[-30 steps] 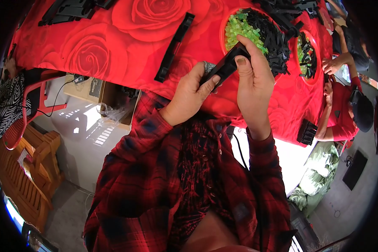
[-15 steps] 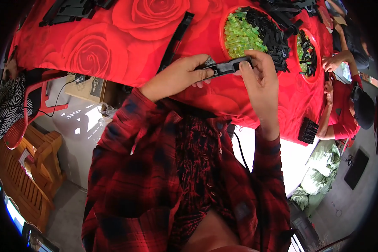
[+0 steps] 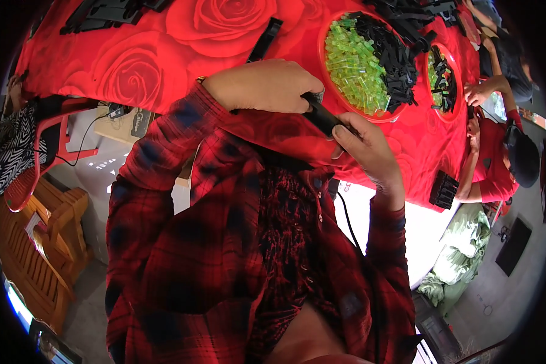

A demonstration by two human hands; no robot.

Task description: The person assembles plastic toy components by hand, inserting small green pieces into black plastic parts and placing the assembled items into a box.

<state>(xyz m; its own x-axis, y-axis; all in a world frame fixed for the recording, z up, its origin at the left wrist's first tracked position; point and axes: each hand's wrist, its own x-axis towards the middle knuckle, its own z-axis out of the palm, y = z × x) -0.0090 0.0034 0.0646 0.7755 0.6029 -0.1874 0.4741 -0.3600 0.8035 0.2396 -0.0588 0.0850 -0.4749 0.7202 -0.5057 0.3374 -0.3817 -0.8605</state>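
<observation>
A long black plastic piece (image 3: 323, 117) is held between my two hands, above the near edge of the red table. My left hand (image 3: 264, 88) grips its far end from the left, the back of the hand turned up and hiding most of the fingers. My right hand (image 3: 367, 145) pinches the near end, thumb lying along it. Beyond my left hand a similar black strip (image 3: 265, 40) lies on the cloth, partly covered by the hand. At the far right of my hands stands a red bowl (image 3: 323, 67) with clear yellow-green pieces (image 3: 358, 73) and small black parts (image 3: 400, 76).
A smaller red bowl (image 3: 459, 91) of similar parts stands further right. Black parts (image 3: 106, 15) are piled at the far left of the rose-patterned tablecloth (image 3: 133, 70). A co-worker in red (image 3: 497, 158) sits at the right near a black block (image 3: 444, 189). A red chair (image 3: 54, 142) stands left.
My left hand has turned over and moved up the piece, back now upward. The black piece has swung from nearly level to slanting down toward my right hand, which has dropped lower.
</observation>
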